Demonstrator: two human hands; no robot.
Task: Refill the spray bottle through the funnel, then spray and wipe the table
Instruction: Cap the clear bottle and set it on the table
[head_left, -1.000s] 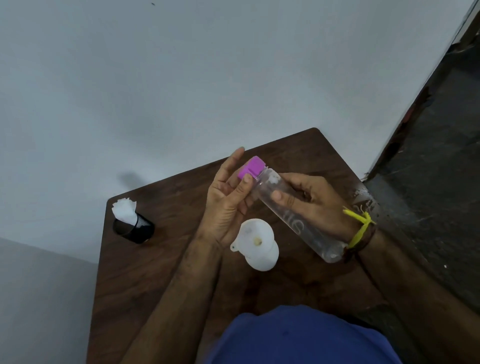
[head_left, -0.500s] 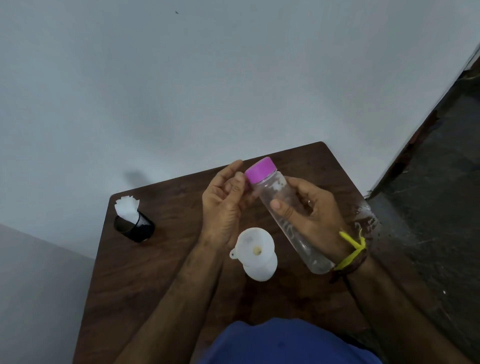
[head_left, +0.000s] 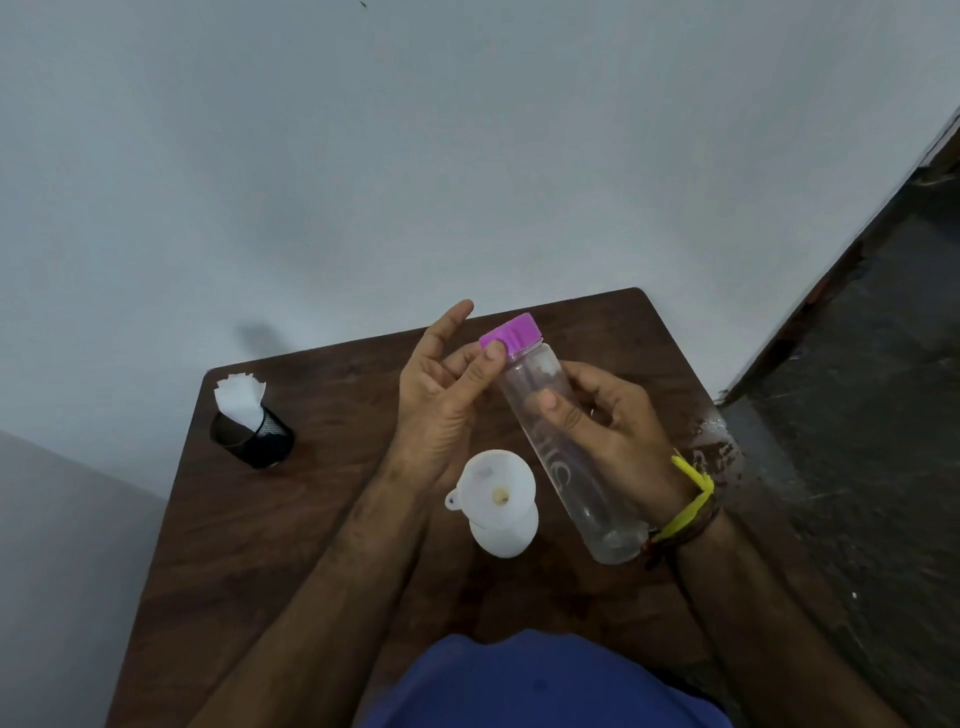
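Note:
My right hand holds a clear plastic bottle tilted above the table, its base toward me. A purple cap sits on the bottle's far end. The thumb and fingertips of my left hand pinch that cap. Below the hands, a white funnel rests in the mouth of a white bottle standing on the dark wooden table.
A black cup holding white tissue stands near the table's far left corner. A wet patch glistens at the table's right edge. A pale wall lies behind, dark floor to the right, and my blue shirt at the bottom.
The bottle has been raised more upright and shifted slightly. My left fingers loosened from the cap and then pinched its rim again.

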